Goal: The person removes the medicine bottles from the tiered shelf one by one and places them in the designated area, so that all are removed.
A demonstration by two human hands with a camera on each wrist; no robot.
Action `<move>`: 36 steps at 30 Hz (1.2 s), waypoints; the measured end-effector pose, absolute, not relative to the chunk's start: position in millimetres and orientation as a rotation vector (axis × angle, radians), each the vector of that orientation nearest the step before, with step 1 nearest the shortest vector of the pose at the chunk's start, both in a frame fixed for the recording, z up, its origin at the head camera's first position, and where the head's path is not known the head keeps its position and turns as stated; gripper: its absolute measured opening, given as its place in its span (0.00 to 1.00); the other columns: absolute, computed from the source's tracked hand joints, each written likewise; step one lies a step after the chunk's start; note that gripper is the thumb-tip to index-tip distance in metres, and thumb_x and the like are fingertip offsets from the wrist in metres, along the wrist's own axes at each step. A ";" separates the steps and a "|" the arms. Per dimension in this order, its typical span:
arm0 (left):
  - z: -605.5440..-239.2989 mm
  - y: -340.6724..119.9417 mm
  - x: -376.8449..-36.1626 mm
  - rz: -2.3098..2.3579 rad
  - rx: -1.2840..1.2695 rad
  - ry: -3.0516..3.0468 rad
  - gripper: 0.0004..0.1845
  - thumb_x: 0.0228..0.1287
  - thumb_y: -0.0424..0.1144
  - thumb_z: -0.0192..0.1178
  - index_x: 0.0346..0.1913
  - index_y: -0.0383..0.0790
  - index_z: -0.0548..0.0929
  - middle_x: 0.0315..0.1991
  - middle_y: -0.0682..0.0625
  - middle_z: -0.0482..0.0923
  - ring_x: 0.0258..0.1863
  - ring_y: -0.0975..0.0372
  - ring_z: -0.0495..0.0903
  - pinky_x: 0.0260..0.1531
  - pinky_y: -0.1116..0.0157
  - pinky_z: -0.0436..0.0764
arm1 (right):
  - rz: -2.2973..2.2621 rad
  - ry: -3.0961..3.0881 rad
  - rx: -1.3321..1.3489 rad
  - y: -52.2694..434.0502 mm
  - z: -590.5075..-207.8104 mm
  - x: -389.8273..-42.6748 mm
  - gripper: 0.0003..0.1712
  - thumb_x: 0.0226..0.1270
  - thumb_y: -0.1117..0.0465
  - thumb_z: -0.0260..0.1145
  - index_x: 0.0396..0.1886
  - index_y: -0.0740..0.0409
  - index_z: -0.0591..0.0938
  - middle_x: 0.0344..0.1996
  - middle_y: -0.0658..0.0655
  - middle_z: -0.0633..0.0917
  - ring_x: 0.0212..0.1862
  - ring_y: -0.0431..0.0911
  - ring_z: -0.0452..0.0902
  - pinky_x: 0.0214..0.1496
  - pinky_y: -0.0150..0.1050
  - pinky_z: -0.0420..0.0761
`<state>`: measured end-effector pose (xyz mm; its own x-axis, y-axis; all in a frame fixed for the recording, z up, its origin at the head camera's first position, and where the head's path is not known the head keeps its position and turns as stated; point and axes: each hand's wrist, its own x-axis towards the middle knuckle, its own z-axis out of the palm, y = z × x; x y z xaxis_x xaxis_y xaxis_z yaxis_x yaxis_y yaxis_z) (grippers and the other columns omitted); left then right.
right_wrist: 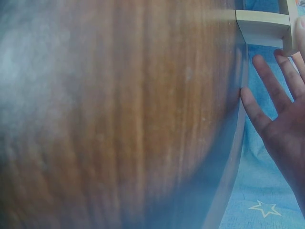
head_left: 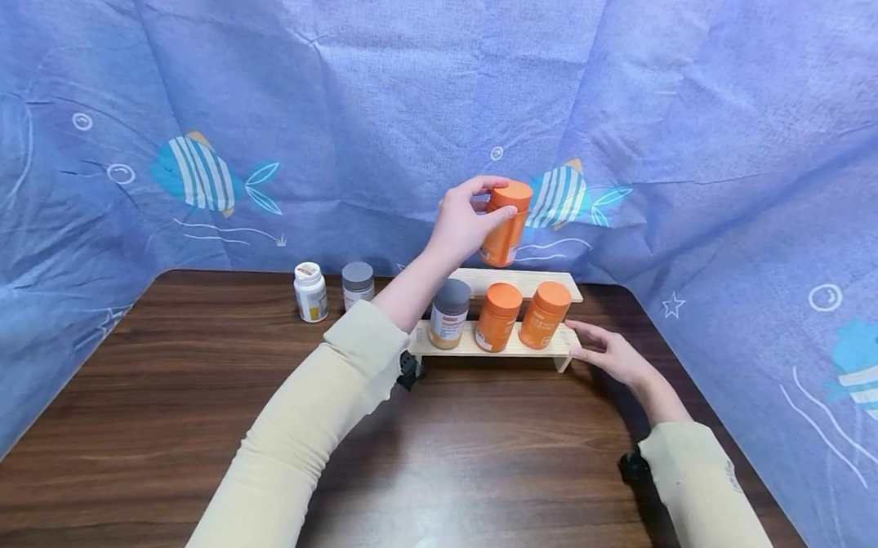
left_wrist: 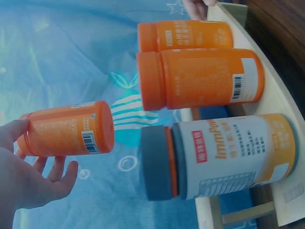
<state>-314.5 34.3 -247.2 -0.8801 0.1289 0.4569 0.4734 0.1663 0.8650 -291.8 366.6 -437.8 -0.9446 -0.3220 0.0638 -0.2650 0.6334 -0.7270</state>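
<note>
Left hand (head_left: 465,224) grasps orange bottle (head_left: 506,224) above wooden rack (head_left: 517,346); right hand (head_left: 610,354), fingers flat, steadies rack's end.

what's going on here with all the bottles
A person's left hand holds an orange bottle in the air above the upper step of a small wooden rack. The right hand rests flat with straight fingers against the rack's right end. On the lower step stand a grey-capped bottle and two more orange bottles. Off to the left, on the brown table, stand a white bottle and another grey-capped one.
</note>
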 end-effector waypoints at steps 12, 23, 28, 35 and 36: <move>-237.0 4.6 -300.0 -1.773 -0.582 -2.169 0.19 0.56 0.40 0.68 0.53 0.50 0.81 0.53 0.53 0.78 0.46 0.62 0.80 0.44 0.64 0.80 | -1.209 2.749 -0.502 347.1 -408.8 -271.4 0.34 0.64 0.60 0.65 0.67 0.65 0.66 0.65 0.67 0.69 0.62 0.60 0.67 0.62 0.55 0.66; -236.0 -24.0 -285.8 -1.667 -0.581 -2.168 0.20 0.54 0.43 0.69 0.52 0.53 0.82 0.53 0.58 0.79 0.43 0.66 0.80 0.41 0.65 0.81 | -1.225 2.740 -0.493 346.5 -408.4 -271.5 0.34 0.64 0.60 0.65 0.67 0.65 0.66 0.64 0.67 0.70 0.62 0.60 0.66 0.61 0.46 0.69; -237.6 -38.9 -280.4 -1.656 -0.570 -2.168 0.20 0.54 0.43 0.70 0.52 0.54 0.82 0.53 0.58 0.78 0.43 0.64 0.80 0.41 0.64 0.81 | -1.244 2.728 -0.490 346.2 -408.6 -271.7 0.34 0.64 0.60 0.65 0.67 0.65 0.66 0.65 0.68 0.68 0.64 0.61 0.64 0.63 0.56 0.63; -241.5 -58.8 -274.5 -1.661 -0.582 -2.137 0.21 0.54 0.43 0.70 0.53 0.53 0.82 0.52 0.56 0.80 0.44 0.62 0.81 0.45 0.64 0.80 | -1.253 2.723 -0.489 345.5 -408.7 -271.2 0.33 0.64 0.61 0.65 0.67 0.66 0.66 0.65 0.69 0.68 0.64 0.62 0.64 0.64 0.59 0.61; -242.1 -61.4 -273.7 -1.657 -0.583 -2.130 0.21 0.54 0.43 0.70 0.53 0.52 0.82 0.52 0.56 0.80 0.44 0.62 0.81 0.45 0.64 0.80 | -1.257 2.721 -0.490 345.6 -409.1 -271.2 0.33 0.64 0.61 0.65 0.67 0.67 0.66 0.65 0.69 0.68 0.64 0.63 0.64 0.64 0.59 0.61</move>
